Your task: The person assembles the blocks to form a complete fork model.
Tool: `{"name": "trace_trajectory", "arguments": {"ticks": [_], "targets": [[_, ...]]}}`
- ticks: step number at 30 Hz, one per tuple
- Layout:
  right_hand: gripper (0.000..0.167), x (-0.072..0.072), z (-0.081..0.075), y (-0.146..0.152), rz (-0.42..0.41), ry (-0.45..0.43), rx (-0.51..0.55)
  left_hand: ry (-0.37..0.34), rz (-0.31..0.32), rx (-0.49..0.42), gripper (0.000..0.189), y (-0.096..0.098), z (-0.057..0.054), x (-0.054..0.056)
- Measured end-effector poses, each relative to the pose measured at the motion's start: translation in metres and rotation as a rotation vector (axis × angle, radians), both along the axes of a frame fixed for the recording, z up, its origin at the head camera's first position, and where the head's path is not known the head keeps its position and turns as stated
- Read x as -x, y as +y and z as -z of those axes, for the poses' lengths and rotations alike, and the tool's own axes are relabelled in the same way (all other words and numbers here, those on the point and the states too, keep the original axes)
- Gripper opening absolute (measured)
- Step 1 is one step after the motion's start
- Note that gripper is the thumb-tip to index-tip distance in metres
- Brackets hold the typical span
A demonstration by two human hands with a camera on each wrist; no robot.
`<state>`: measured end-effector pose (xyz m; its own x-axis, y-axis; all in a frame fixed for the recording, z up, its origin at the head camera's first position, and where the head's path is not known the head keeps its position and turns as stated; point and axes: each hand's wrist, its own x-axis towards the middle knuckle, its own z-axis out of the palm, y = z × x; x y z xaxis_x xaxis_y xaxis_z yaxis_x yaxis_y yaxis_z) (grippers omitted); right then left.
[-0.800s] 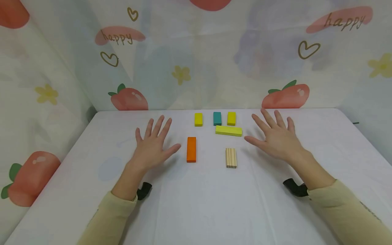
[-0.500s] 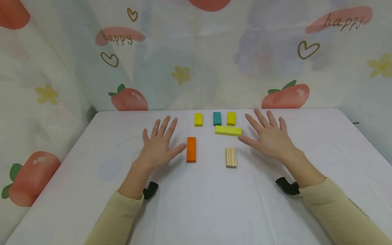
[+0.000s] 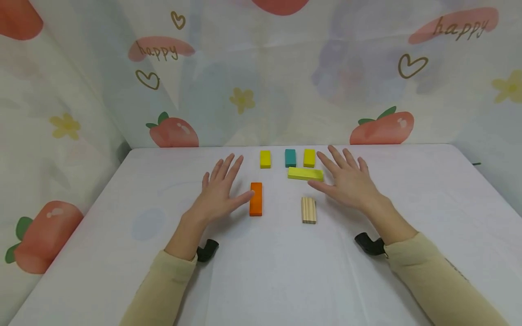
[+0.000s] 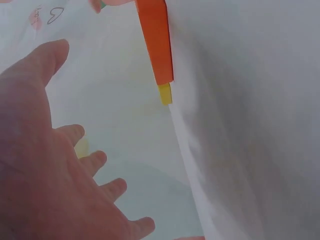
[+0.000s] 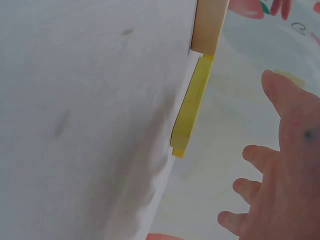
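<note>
My left hand (image 3: 216, 194) hovers palm down over the table with fingers spread, its thumb tip overlapping the orange block (image 3: 256, 203) in the head view. In the left wrist view that orange block (image 4: 156, 45) shows apart from the thumb. Nothing is in my right hand (image 3: 348, 183), whose fingers are also spread. Its thumb reaches close to the long yellow-green block (image 3: 305, 174). A pale wooden block with grooves (image 3: 308, 210) lies nearer to me. Along the back are a small yellow block (image 3: 265, 159), a teal block (image 3: 290, 158) and another yellow block (image 3: 309, 158).
A white cloth covers the table (image 3: 277, 271). Behind it and at the left hangs a printed curtain (image 3: 269, 68) with fruit, flowers and hearts. Under each wrist a black curved piece sticks out, one at the left sleeve (image 3: 208, 250) and one at the right sleeve (image 3: 369, 244).
Both hands have moved inward, the left one to the right and the right one to the left, nearer the blocks. The blocks lie as before.
</note>
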<state>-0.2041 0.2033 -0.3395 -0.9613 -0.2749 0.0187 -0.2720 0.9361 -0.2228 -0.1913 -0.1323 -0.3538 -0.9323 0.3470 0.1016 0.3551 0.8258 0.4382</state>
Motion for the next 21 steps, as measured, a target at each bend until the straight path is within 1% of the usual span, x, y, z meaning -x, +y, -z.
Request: {"name": "trace_trajectory", "arguments": {"ticks": [4, 8, 11, 15, 21], "targets": [[0.087, 0.003, 0.0, -0.005, -0.006, -0.009, 0.02, 0.01, 0.056, -0.066, 0.092, 0.002, 0.003, 0.005], [0.086, 0.006, 0.001, -0.01, -0.011, 0.002, 0.045, 0.006, 0.097, -0.098, 0.096, 0.004, 0.006, 0.008], [0.085, 0.008, 0.002, -0.011, -0.021, 0.027, 0.062, -0.016, 0.115, -0.107, 0.099, 0.006, 0.008, 0.01], [0.082, 0.011, 0.004, -0.012, -0.042, 0.067, 0.095, -0.052, 0.13, -0.142, 0.1, 0.008, 0.01, 0.011], [0.081, 0.016, 0.007, -0.012, -0.039, 0.064, 0.155, -0.062, 0.175, -0.194, 0.098, 0.01, 0.016, 0.016]]}}
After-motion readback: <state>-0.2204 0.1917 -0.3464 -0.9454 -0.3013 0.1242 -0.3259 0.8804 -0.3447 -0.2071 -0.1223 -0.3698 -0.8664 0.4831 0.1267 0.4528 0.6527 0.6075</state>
